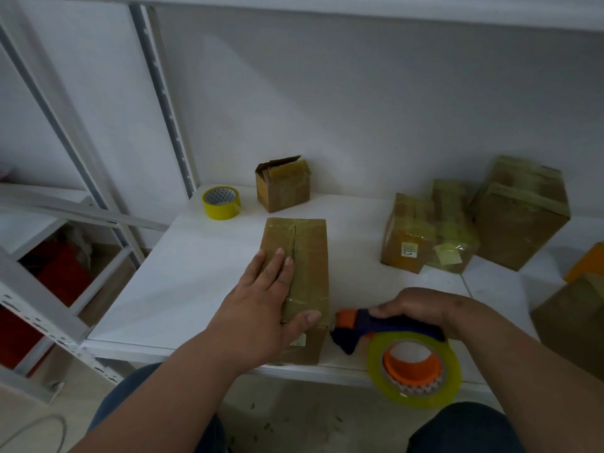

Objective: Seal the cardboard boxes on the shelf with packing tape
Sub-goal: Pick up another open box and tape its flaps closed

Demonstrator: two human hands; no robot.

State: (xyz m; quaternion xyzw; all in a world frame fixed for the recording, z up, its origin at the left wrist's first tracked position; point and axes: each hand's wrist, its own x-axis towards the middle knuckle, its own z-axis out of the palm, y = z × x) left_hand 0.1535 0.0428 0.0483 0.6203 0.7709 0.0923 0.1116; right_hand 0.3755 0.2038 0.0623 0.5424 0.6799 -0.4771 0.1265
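Here, a long cardboard box (302, 279) lies on the white shelf (202, 273) at the centre of the frame, its long axis running from the shelf's front edge toward the back wall, near end at the lower middle and far end pointing up the frame. Glossy tape strips cross its top, and a seam runs lengthwise along it. The left hand (261, 305) rests flat on the box's left half, fingers (277, 266) straight and spread toward the far end, thumb laid across the near end. The right hand (415, 308), at the lower right of the frame, grips the dark handle of a tape dispenser (385, 335) just beside the box's near right corner; its orange nose points at the box, and its yellowish tape roll (415, 371) hangs past the shelf's front edge. At the upper left of the shelf stands a loose yellow roll of tape (220, 202), and next to it a small box (282, 184) with one flap raised. Three taped boxes (474, 223) cluster at the right, near the wall. Further boxes (575, 312) sit at the right edge of the frame.
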